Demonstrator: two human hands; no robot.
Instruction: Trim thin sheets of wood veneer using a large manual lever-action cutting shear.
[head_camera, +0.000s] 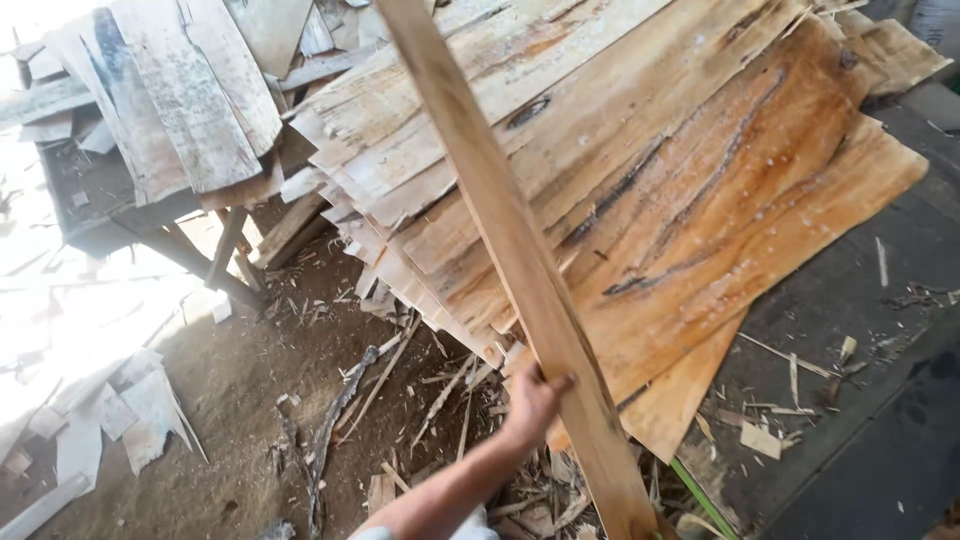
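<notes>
My left hand (530, 402) reaches up from the bottom middle and grips a long, narrow wooden strip (497, 215). The strip runs diagonally from the top centre down to the bottom right, and my thumb lies across its front face. Behind the strip lies a large, fanned stack of thin orange-brown wood veneer sheets (700, 190) with dark streaks and a knot. My right hand is out of the picture.
A second pile of pale grey veneer sheets (180, 100) rests on a dark wooden stand (170, 240) at the upper left. The dirt floor (250, 380) holds splinters, bark strips and scraps. A dark platform (860, 330) with wood chips lies at the right.
</notes>
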